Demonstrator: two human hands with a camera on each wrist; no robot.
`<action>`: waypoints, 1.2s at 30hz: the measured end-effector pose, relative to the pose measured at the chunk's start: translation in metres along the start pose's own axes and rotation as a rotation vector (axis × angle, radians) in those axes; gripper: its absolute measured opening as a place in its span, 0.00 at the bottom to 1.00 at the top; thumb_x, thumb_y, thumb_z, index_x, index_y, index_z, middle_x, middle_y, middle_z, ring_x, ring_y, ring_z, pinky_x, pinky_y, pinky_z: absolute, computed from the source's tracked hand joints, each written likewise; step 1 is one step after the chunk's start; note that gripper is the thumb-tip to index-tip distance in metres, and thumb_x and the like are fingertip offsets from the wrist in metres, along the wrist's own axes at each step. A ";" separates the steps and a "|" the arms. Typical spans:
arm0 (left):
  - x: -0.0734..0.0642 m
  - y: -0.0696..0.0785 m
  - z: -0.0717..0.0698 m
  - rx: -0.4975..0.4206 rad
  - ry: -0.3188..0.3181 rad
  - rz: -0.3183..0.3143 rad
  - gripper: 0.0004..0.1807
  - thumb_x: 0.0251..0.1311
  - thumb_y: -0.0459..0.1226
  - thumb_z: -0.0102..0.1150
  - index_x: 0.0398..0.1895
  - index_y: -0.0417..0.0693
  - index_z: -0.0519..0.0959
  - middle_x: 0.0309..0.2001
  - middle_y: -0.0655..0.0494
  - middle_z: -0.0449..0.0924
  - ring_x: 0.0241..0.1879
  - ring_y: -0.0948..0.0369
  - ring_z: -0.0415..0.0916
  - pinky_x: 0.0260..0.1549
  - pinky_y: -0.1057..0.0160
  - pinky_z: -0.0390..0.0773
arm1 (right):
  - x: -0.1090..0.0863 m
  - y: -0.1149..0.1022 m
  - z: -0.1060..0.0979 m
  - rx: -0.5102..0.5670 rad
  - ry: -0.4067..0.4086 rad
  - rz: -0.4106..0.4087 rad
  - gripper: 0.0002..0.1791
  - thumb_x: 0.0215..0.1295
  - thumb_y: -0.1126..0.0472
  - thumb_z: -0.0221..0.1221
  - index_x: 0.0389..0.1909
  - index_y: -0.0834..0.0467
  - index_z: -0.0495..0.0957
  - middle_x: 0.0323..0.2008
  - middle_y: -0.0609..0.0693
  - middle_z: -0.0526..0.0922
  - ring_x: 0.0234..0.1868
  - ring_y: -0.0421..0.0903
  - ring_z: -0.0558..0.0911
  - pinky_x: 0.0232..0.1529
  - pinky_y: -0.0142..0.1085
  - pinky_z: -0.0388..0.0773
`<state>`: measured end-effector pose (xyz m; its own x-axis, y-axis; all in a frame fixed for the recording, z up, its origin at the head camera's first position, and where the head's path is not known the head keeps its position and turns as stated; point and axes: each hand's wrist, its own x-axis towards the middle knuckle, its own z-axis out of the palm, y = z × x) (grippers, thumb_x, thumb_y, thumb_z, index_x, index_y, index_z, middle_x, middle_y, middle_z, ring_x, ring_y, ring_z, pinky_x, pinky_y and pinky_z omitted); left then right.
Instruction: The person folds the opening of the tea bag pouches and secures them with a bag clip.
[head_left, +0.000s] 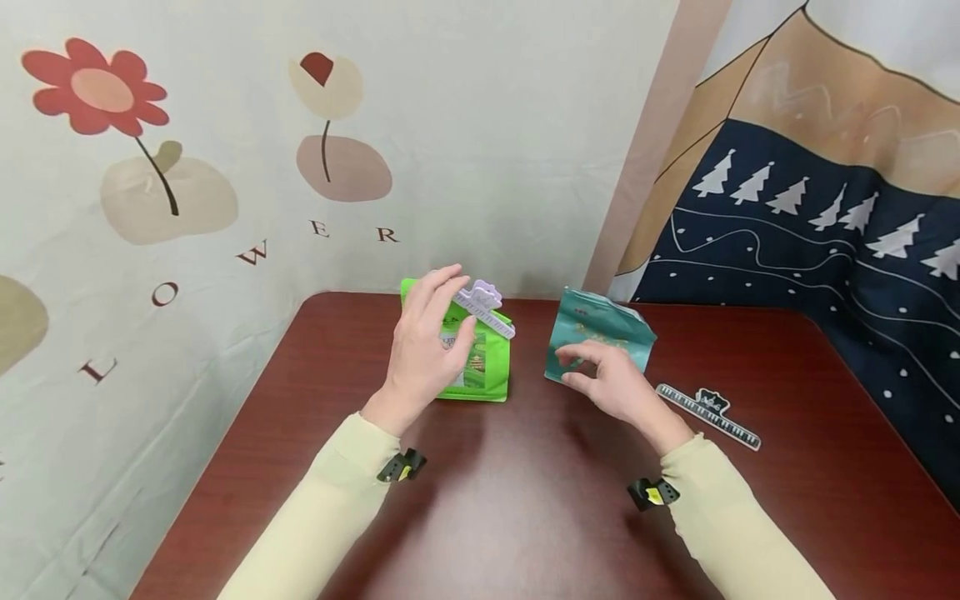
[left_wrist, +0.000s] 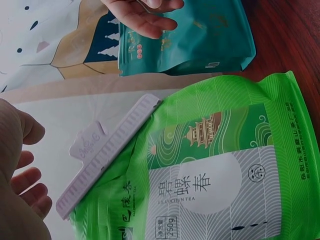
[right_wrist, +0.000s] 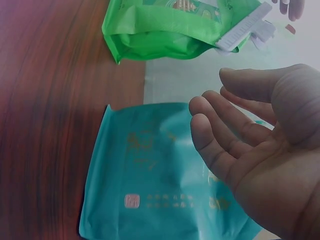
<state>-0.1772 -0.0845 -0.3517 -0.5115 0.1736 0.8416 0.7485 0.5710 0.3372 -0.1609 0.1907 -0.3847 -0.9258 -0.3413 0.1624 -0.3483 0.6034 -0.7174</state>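
A bright green tea bag (left_wrist: pixel 210 190) stands on the table with a lilac ruler-shaped clip (left_wrist: pixel 110 155) slanting across its top edge. In front of it my left hand (head_left: pixel 431 333) is raised, fingers spread and holding nothing; the left wrist view shows it beside the clip, apart from it. To the right stands a teal bag (right_wrist: pixel 145 170) with a folded-looking top. My right hand (head_left: pixel 611 379) hovers before this bag, its fingers loosely bent and nothing between them. Near that hand, a black clip with a piano-key pattern (head_left: pixel 708 415) lies on the table.
The dark red-brown wooden table (head_left: pixel 480 517) ends at the back against a pale cloth with flower prints (head_left: pixel 487 150). A navy cloth with white trees (head_left: pixel 787 225) hangs along the right side.
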 end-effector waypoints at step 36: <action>-0.002 0.019 0.046 -0.084 -0.172 0.035 0.22 0.63 0.30 0.61 0.61 0.37 0.78 0.64 0.44 0.76 0.64 0.49 0.73 0.63 0.54 0.74 | -0.034 0.026 -0.035 -0.142 0.196 -0.022 0.18 0.66 0.71 0.66 0.56 0.64 0.83 0.49 0.57 0.86 0.42 0.52 0.87 0.41 0.39 0.85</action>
<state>-0.1817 -0.0366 -0.3661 -0.5437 0.3312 0.7712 0.7961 0.4945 0.3489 -0.1435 0.2436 -0.3854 -0.9237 -0.2173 0.3154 -0.3730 0.6972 -0.6121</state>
